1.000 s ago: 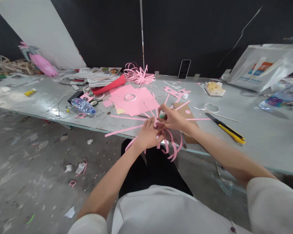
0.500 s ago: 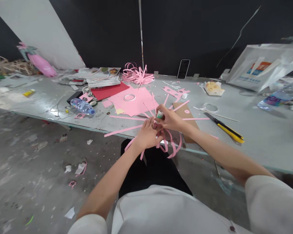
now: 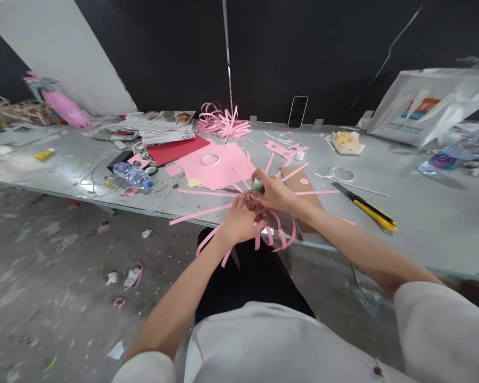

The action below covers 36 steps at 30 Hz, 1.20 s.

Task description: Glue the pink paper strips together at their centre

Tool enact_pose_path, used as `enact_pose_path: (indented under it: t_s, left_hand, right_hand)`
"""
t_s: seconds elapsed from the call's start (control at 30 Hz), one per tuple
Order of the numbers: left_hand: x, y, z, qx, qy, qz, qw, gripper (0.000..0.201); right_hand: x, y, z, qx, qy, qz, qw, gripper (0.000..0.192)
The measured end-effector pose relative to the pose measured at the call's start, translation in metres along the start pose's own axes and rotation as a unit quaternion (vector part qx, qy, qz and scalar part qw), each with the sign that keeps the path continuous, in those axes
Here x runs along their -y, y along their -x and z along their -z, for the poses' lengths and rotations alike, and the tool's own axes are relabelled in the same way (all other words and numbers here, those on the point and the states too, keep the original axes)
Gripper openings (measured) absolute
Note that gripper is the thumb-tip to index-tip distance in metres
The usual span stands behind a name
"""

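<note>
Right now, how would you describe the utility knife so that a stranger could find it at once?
Start at the long grey table and look to its right part, just beyond the person's right forearm. The utility knife lies there, pointing diagonally. It is the only yellow-and-black tool; the pink paper strips and the white ring nearby look nothing like it.

Glue bottle (image 3: 257, 184) mostly hidden inside right hand (image 3: 274, 193) grip; only cap showed. Left hand (image 3: 239, 221) covered strip junction. Plastic bag (image 3: 427, 106) print too blurred to read at 2 o'clock. Worktop (image 3: 423, 223) cut off by right edge.
</note>
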State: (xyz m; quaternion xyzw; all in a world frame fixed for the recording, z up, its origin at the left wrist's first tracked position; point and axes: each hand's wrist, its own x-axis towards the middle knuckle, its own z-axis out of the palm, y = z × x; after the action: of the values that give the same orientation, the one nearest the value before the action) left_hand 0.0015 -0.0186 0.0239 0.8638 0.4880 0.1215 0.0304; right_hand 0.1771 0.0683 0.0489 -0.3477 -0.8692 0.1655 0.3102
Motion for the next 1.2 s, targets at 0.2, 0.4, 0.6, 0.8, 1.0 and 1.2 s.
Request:
enact_pose_path:
  t_s: [0.2, 0.4, 0.6, 0.8, 1.0, 1.2]
  left_hand:
    - [-0.002, -0.001, 0.002, -0.003, 0.000, 0.002, 1.000, 0.045]
    - [-0.001, -0.001, 0.000, -0.010, 0.003, 0.002, 1.000, 0.049]
    - [0.000, -0.001, -0.003, -0.003, 0.010, 0.011, 1.000, 0.053]
    - [0.000, -0.001, -0.002, 0.013, 0.003, 0.013, 1.000, 0.054]
    - [0.000, -0.001, -0.003, 0.004, 0.000, 0.005, 1.000, 0.051]
    - [0.001, -0.001, -0.003, 0.001, 0.003, -0.002, 1.000, 0.049]
  right_hand:
    - [-0.001, -0.002, 0.000, -0.004, 0.004, 0.003, 1.000, 0.033]
    - [0.005, -0.002, 0.009, -0.001, 0.013, -0.024, 1.000, 0.033]
    - [0.003, -0.001, 0.015, 0.002, 0.032, -0.022, 0.999, 0.028]
    - [0.001, 0.003, 0.015, -0.001, 0.044, -0.012, 0.999, 0.028]
    - [0.008, 0.006, 0.012, 0.020, -0.025, -0.020, 0.999, 0.030]
    - [0.009, 0.001, 0.007, 0.005, -0.013, -0.021, 1.000, 0.032]
